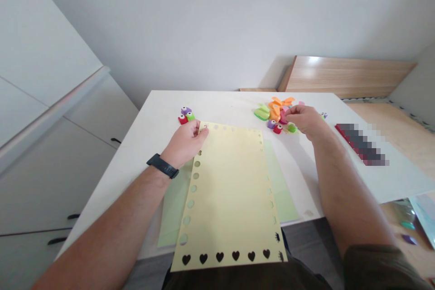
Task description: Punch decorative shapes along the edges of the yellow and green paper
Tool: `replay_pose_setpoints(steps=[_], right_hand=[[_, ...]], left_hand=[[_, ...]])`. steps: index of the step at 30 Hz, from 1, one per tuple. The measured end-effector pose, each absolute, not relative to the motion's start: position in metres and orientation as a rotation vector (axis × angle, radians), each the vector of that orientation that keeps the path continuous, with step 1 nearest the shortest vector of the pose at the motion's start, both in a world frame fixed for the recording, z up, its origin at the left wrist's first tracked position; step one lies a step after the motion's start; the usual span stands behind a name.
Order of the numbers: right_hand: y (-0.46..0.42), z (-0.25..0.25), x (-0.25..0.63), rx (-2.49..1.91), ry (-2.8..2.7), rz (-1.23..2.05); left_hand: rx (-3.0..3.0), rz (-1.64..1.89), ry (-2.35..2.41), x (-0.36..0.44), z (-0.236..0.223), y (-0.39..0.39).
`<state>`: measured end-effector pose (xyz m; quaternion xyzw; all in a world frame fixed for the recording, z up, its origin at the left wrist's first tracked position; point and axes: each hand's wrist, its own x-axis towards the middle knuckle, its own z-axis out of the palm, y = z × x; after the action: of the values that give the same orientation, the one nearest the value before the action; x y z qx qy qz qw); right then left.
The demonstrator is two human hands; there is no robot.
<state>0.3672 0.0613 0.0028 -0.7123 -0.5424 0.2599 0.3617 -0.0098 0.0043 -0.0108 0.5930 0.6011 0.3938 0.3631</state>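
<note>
A pale yellow paper sheet point(231, 190) lies on the white table point(224, 104), with round holes punched down its left edge and heart holes along its near edge. My left hand point(185, 145), with a black wristband, pinches the sheet's far left corner. My right hand point(306, 120) is closed among a heap of small coloured paper punches point(275, 111) at the far right, fingers on a green punch point(292, 128). A light green sheet point(173, 204) lies under the yellow one.
Three small punches, purple, red and green point(186, 115), sit beyond my left hand. A red flat object point(362, 144), partly blurred, lies at the right. White cabinets point(50, 136) stand to the left. A wooden board point(343, 77) leans behind the table.
</note>
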Motion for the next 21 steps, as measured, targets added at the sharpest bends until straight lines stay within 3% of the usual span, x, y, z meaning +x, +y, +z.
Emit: replay_pose_setpoints(steps=[21], right_hand=[[0.054, 0.012, 0.337, -1.724, -1.354, 0.475]], left_hand=[[1.556, 1.006, 1.571, -0.012, -0.017, 0.007]])
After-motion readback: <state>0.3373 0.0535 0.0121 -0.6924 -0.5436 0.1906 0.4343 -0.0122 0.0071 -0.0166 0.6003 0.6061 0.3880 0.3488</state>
